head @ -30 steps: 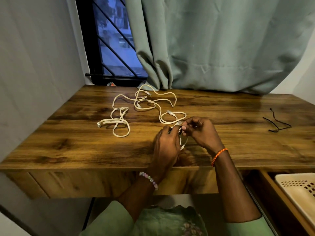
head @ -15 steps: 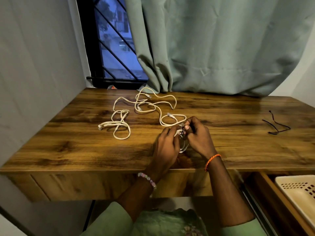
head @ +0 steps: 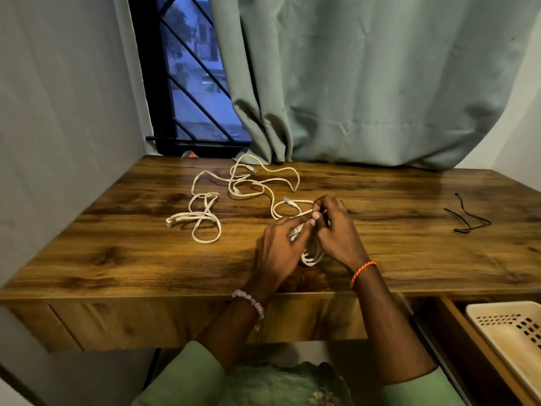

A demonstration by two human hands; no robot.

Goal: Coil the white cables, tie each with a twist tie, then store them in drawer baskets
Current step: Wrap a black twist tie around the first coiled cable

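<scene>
While both hands work close together over the brown wooden desk [head: 117,259], the left hand [head: 281,253] and the right hand [head: 336,230] curl their fingers around a small coiled white cable [head: 313,254] and pinch its top. More loose white cables [head: 234,194] lie spread out behind, apart from the hands. Thin black twist ties [head: 468,219] rest far right. A cream plastic basket [head: 509,332] sits in the open drawer. A green curtain [head: 366,83] hangs behind.
</scene>
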